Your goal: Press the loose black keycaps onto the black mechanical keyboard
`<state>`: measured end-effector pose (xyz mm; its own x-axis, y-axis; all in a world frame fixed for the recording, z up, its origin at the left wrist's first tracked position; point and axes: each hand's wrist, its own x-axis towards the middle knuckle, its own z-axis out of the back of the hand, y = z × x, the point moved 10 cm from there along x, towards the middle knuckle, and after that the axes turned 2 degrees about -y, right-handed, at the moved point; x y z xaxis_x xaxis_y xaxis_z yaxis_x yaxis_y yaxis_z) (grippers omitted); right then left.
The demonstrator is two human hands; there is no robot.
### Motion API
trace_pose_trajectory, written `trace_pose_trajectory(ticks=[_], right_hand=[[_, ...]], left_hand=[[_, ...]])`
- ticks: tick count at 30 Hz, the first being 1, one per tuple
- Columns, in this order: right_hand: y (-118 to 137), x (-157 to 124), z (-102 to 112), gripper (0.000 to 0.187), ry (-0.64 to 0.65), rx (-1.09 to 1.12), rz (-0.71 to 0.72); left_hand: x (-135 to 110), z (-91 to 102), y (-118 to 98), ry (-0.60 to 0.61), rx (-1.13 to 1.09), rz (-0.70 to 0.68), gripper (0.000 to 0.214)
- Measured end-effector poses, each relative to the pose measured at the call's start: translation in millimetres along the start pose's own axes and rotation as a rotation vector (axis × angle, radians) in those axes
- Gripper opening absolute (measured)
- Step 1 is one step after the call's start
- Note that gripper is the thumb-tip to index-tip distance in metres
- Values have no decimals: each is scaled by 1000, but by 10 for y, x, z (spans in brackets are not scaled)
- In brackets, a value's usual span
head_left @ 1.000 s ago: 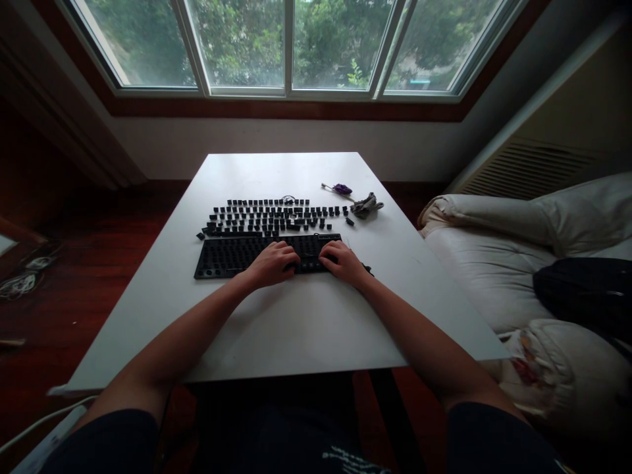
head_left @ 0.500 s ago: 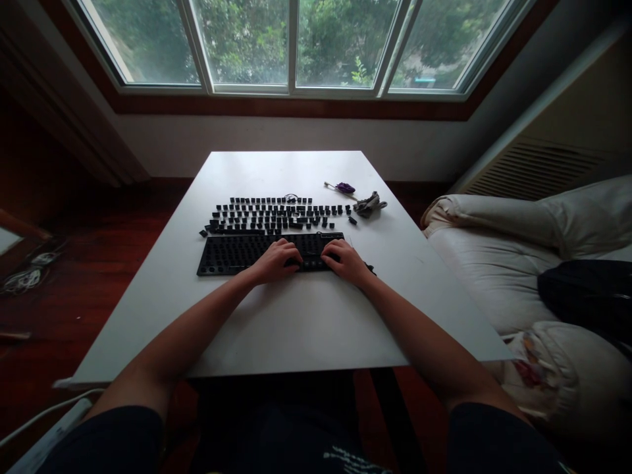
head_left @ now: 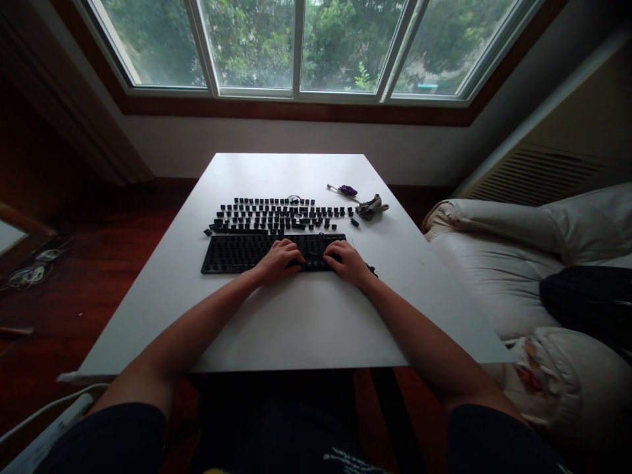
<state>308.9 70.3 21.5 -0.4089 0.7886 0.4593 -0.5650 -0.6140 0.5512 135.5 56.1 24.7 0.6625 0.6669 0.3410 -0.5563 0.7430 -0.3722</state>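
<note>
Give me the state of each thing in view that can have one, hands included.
Left hand: fingers bent, at the keyboard; grip unclear
Right hand: fingers bent, at the keyboard's right part; grip unclear
Keyboard: lying flat
Keycaps: loose, mostly in rows beyond the keyboard
Gray bundle: crumpled
Purple item: lying down
White cables: bunched on the floor

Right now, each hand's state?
Left hand: curled over the black computer keyboard; grip can't be told.
Right hand: curled at the keyboard's right end; grip can't be told.
</note>
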Motion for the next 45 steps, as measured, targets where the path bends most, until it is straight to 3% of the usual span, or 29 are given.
trace_pose_trajectory(ticks=[9, 19, 25, 32, 38, 45], right_hand=[[199, -28, -63, 11, 3, -96, 46], [473, 64, -271, 16, 119, -166, 132], [452, 299, -291, 14, 140, -105, 148], [345, 723, -409, 14, 139, -124, 132], [393, 1131, -626, 16, 157, -185, 160], [403, 1443, -970, 17, 261, -343, 149]], left_hand=[[-70, 36, 10, 6, 48, 8, 22], [-149, 172, 121, 11, 53, 29, 24], [-128, 265, 254, -37, 78, 60, 21], [-199, 563, 641, -174, 201, 227, 22], [-314, 677, 922, -212, 243, 317, 19], [-350, 641, 992, -204, 195, 299, 20]])
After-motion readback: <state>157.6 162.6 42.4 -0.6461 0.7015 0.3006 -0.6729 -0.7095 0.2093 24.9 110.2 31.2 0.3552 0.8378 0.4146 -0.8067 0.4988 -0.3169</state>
